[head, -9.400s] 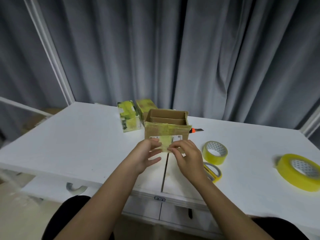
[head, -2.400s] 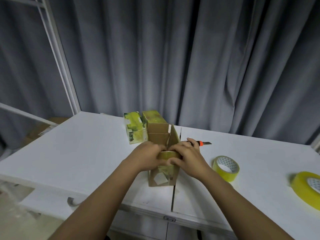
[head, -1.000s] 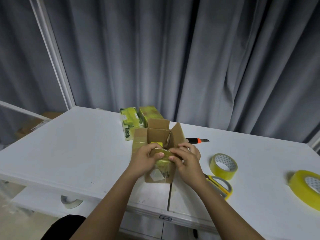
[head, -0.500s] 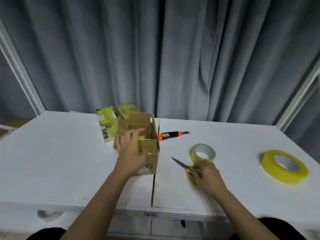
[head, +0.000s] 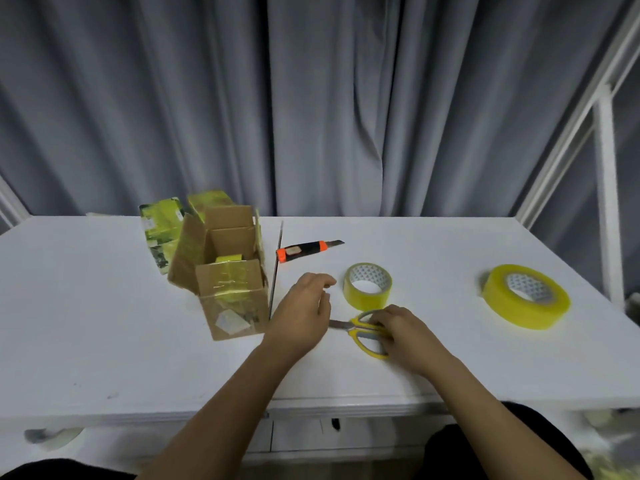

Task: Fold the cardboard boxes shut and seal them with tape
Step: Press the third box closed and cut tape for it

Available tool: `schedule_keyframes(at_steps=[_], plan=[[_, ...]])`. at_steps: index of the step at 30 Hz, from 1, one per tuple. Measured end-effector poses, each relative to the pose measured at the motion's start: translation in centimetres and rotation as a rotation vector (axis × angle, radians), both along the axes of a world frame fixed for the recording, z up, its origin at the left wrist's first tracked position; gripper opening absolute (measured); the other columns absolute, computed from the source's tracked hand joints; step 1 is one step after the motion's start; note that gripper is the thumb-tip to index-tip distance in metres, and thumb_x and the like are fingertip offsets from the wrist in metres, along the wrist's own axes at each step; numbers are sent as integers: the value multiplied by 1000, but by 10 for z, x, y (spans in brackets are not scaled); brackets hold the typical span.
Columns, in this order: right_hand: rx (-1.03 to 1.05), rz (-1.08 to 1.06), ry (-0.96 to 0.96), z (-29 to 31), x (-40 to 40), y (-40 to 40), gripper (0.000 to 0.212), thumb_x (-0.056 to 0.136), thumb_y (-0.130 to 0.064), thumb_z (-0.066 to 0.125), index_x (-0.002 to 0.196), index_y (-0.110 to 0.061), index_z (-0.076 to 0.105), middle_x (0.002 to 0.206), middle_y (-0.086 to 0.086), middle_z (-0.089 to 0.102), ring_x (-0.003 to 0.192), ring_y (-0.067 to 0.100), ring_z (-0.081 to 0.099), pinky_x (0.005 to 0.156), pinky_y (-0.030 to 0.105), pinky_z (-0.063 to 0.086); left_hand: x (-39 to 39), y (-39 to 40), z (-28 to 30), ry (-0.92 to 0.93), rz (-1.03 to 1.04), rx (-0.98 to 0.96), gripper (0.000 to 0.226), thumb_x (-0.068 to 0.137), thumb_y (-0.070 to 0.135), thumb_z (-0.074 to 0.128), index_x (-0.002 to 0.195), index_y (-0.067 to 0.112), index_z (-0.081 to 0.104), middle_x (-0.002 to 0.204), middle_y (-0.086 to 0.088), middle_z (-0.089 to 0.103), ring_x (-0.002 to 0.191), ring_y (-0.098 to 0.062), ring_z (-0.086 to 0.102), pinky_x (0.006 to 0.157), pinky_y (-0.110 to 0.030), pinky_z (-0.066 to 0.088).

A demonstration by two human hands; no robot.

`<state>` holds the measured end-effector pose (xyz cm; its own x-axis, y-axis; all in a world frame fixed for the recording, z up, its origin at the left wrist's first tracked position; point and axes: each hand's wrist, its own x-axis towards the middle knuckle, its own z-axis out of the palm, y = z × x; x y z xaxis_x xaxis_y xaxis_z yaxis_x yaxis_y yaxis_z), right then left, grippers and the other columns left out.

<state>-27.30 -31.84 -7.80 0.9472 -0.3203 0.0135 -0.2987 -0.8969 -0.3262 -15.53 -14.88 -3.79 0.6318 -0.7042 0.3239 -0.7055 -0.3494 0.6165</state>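
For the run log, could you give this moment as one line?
box flaps open | right hand on scissors | left hand free

You have three cardboard boxes (head: 230, 278) far left, two yellow tape rolls (head: 367, 285) on the right, one pair of scissors (head: 367, 332), one utility knife (head: 304, 250)

Dim, soft light; wide-angle edge distortion

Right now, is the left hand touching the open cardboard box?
Apart. The head view shows bare white table between the left hand and the open cardboard box.
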Motion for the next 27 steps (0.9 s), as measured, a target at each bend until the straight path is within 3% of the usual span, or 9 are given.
schedule_keyframes(at_steps=[6, 9, 12, 14, 16, 19, 23, 25, 27], plan=[[90, 40, -47, 8, -2, -21, 34, 83, -11, 60, 115, -16, 67, 111, 6, 60, 107, 24, 53, 89, 29, 42, 21, -45, -29, 264, 104, 137, 47, 95, 22, 55, 138, 9, 43, 137, -8, 50, 123, -20, 49, 102, -28, 37], [61, -12, -180, 13, 21, -25, 45, 83, -9, 58, 127, -13, 59, 129, 3, 55, 123, 24, 43, 100, 27, 33, 33, -63, -43, 348, 82, 202, 66, 93, 24, 58, 148, 10, 26, 151, -7, 34, 138, -20, 33, 113, -32, 27], [-43, 14, -132, 11, 46, -29, 50, 88, -20, 53, 137, -18, 47, 141, -2, 45, 135, 17, 32, 109, 30, 17, 41, -77, -56, 396, 67, 192, 78, 89, 30, 64, 150, 13, 18, 155, -4, 27, 141, -18, 27, 114, -31, 24], [-57, 41, -44, 7, 59, -31, 41, 88, -21, 50, 129, -21, 52, 132, -4, 52, 132, 14, 35, 111, 33, 8, 45, -83, -64, 427, 58, 158, 86, 84, 34, 70, 150, 13, 18, 154, -2, 27, 140, -17, 28, 113, -31, 25], [-52, 55, -3, 4, 64, -33, 29, 84, -13, 46, 107, -23, 60, 106, -7, 62, 116, 15, 48, 111, 36, 4, 47, -85, -70, 442, 53, 118, 86, 80, 34, 73, 148, 13, 26, 150, -2, 35, 135, -17, 36, 110, -30, 30], [21, 47, -60, 1, 65, -37, 28, 84, -6, 45, 98, -26, 59, 87, -11, 60, 100, 14, 54, 110, 29, -3, 48, -83, -75, 413, 82, -21, 53, 82, 24, 73, 130, 13, 54, 128, -3, 58, 108, -9, 55, 90, -16, 43], [273, -58, -236, -3, 61, -39, 26, 96, -14, 48, 110, -30, 63, 100, -9, 64, 106, 7, 32, 110, 24, 10, 47, -73, -67, 351, 77, -199, 23, 83, 16, 72, 105, 14, 68, 106, -1, 67, 92, -7, 64, 83, -14, 49], [432, -95, -289, 1, 57, -35, 24, 96, -17, 52, 112, -30, 64, 100, 0, 65, 108, 18, 36, 89, 11, 31, 44, -69, -57, 213, 78, -205, 27, 80, 21, 74, 106, 14, 68, 103, 4, 63, 90, -5, 59, 82, -18, 48], [579, -79, -379, 7, 52, -28, 20, 94, -12, 56, 103, -24, 68, 92, 9, 66, 94, 26, 55, 65, 11, 45, 39, -64, -47, 122, 81, -220, 31, 80, 23, 75, 108, 15, 65, 103, 7, 58, 90, -5, 56, 79, -19, 47]])
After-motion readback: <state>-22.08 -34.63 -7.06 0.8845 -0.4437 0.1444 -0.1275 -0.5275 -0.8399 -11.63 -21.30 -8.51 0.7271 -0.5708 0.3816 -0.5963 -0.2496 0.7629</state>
